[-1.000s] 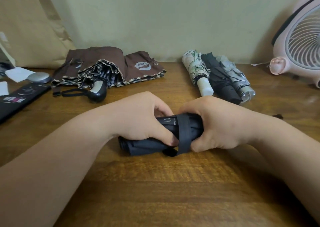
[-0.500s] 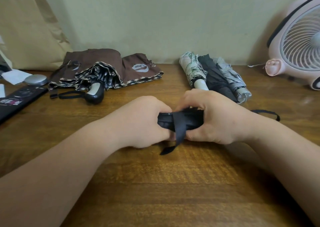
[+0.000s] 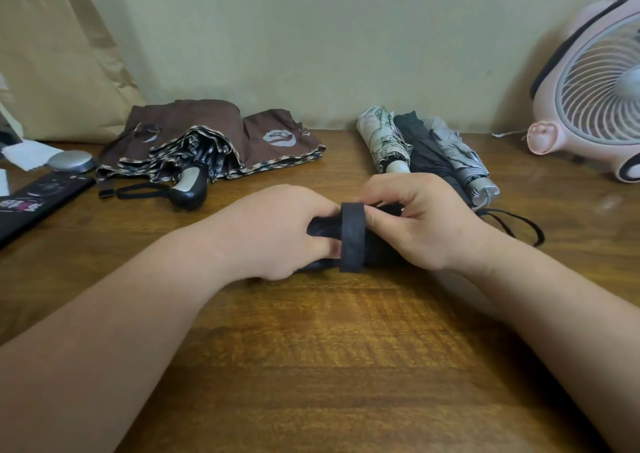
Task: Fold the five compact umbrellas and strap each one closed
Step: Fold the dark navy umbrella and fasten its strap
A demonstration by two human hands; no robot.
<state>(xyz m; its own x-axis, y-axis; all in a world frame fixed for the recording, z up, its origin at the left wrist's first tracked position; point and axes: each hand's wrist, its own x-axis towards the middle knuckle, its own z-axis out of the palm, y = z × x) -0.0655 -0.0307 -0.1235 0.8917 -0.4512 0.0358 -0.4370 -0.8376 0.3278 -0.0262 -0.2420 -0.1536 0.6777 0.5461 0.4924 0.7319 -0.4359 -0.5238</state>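
Head view: strap [image 3: 352, 236] now around umbrella [image 3: 382, 250]

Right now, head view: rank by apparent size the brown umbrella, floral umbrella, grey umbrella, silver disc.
1. brown umbrella, loosely spread, clearly largest
2. floral umbrella and grey umbrella: look alike, not ranked
3. silver disc, smallest

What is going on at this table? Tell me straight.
A person grips a rolled black umbrella with the left hand and right hand at the wooden table, its strap wrapped around it; whether it is fastened is hidden. Three rolled umbrellas lie together behind, and a brown umbrella lies loose, unstrapped, to the left.
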